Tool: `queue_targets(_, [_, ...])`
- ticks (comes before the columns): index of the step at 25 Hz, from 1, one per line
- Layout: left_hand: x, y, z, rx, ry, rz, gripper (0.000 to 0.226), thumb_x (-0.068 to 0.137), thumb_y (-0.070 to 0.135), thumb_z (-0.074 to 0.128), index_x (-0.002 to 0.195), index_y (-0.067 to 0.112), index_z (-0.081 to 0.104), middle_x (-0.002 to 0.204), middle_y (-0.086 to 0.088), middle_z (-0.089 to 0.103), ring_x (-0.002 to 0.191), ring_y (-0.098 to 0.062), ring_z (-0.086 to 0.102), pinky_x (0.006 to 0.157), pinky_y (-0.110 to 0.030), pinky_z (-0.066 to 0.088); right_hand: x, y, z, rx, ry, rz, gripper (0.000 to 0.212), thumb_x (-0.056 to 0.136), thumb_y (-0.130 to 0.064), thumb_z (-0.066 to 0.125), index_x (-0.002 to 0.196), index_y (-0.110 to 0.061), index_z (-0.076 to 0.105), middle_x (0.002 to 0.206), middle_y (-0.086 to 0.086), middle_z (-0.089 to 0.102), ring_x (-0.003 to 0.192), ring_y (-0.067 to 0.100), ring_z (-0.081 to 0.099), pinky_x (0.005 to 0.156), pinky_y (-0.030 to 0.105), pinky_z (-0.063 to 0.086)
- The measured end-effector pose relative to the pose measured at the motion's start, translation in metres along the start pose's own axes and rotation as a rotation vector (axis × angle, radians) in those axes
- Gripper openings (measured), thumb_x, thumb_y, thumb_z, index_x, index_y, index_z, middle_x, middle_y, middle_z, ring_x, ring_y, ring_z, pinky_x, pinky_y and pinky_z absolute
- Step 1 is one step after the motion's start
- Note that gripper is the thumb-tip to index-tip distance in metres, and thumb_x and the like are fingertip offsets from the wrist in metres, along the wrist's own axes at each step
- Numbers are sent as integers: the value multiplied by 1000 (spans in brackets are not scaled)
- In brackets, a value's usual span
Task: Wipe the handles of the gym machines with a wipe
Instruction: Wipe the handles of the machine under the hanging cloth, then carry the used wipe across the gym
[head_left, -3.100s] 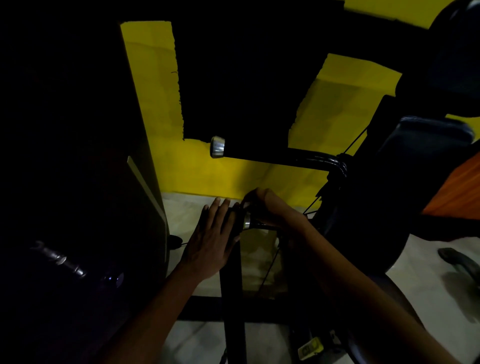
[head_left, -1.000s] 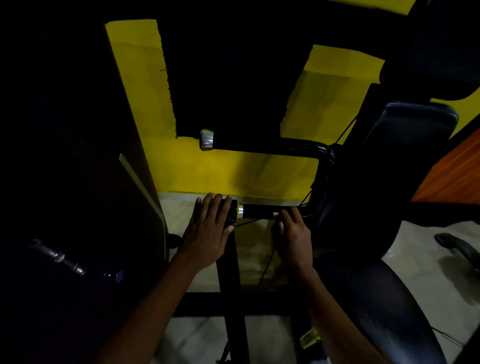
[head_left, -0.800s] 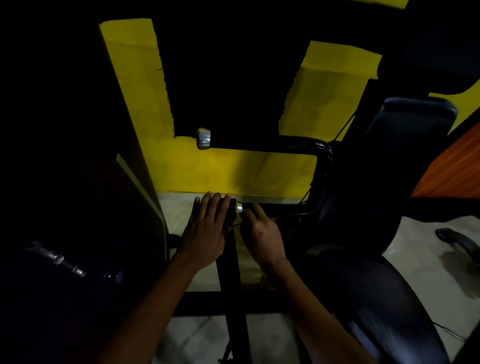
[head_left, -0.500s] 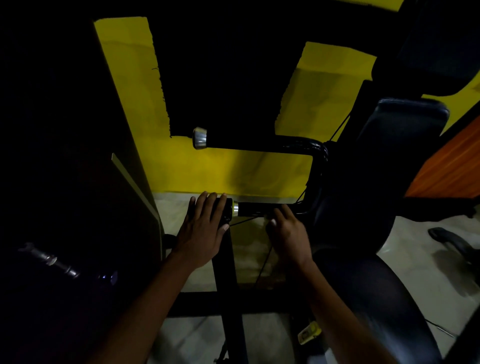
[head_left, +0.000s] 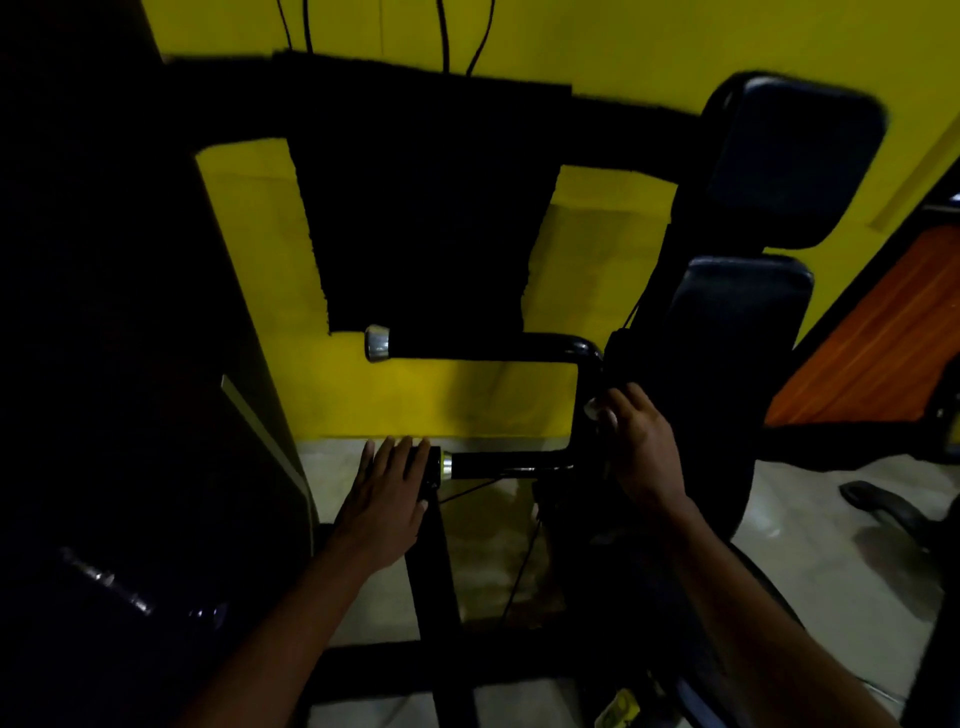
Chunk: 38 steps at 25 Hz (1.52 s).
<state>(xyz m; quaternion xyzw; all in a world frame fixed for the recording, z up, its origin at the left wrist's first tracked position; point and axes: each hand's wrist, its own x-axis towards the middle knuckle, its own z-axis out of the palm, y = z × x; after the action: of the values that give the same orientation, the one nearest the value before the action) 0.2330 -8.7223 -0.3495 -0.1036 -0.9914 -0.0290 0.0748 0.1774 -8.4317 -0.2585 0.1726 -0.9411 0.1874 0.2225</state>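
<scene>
The left hand (head_left: 387, 499) lies flat, fingers straight, over the lower handle's (head_left: 506, 464) capped end, apparently steadying it, while the right hand (head_left: 636, 444) curls around a small pale wipe (head_left: 596, 410) at the upright bar (head_left: 587, 402) linking both handles, seemingly rubbing it.

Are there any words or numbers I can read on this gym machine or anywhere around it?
None can be read.
Yellow tag low on the machine frame: dark marks, too blurred and dim to read.
Handles, pads and yellow wall: no writing shows.
</scene>
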Motion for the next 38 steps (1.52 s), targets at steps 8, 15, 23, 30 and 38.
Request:
queue_targets(8, [12,41,-101,-257,-33,57,41,91,32,56,128,14,50,126,-2,50,120,-23,46,93,-34,45,16,-20,-59,-34,-44,-22,22,82,-15,69,101,-14,59,88,4,59,62,20,58,42,18,35])
queue_targets(15, [53,90,-232,-433,-6,46,41,90,38,60,122,13,55,125,-4,52,116,-20,51,93,-30,43,51,-39,-170,82,-220,88,13,83,-26,69,77,-18,62,84,-1,62,73,14,60,64,33,52])
queue_targets(23, [69,174,-308,-553,-2,237,37,85,36,66,113,13,62,117,-4,63,106,-19,59,84,-25,45,13,-46,-293,-8,-77,326,6,83,-14,59,83,-13,65,92,7,68,87,22,61,73,36,50])
queue_targets(30, [46,256,-335,-614,-76,585,29,82,33,69,101,10,67,102,-4,69,97,-17,63,87,-32,50,-87,-48,-373,-157,59,572,11,81,-23,63,75,-17,55,76,1,59,71,18,56,60,31,43])
queue_targets(38, [-87,447,-351,-681,-284,1043,29,85,34,66,102,10,65,105,-4,65,99,-18,61,86,-33,51,-323,-72,-503,-330,312,1055,12,77,-24,63,74,-13,60,77,4,65,74,22,60,66,35,49])
